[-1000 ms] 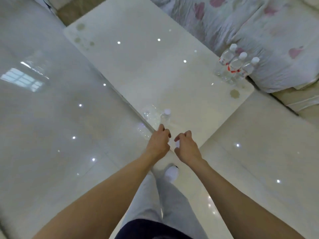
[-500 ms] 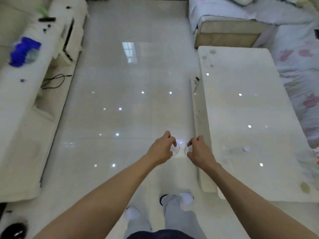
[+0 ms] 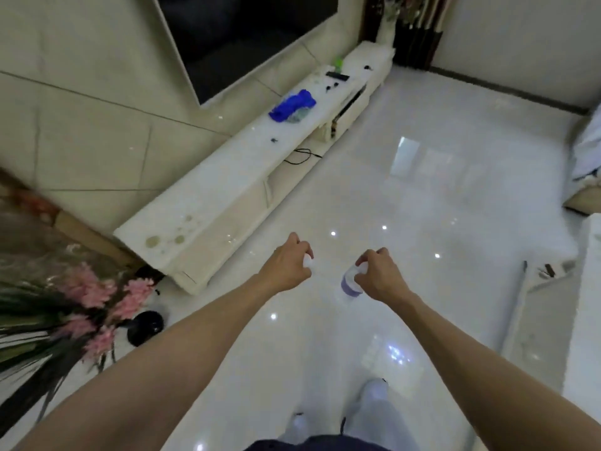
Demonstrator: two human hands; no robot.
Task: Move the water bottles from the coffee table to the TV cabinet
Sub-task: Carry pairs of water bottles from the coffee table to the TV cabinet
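Note:
My left hand (image 3: 287, 268) is closed around the top of a water bottle (image 3: 308, 262), of which only the white cap shows past the fingers. My right hand (image 3: 377, 276) grips a second clear water bottle (image 3: 349, 284) by its neck, and the bottle hangs below the hand over the floor. The long white TV cabinet (image 3: 208, 203) runs along the wall ahead and to the left, its near end a short way from my left hand. The coffee table (image 3: 585, 320) is only an edge at the far right.
A blue cloth (image 3: 292, 107) and small dark items lie on the far half of the cabinet. A TV (image 3: 247, 37) hangs on the wall above. Pink artificial flowers (image 3: 81, 304) and a black round object (image 3: 145, 327) stand at the lower left. Glossy white floor lies between.
The view has swung from the coffee table towards the TV cabinet. Both hands still hold their bottles and have moved a little apart.

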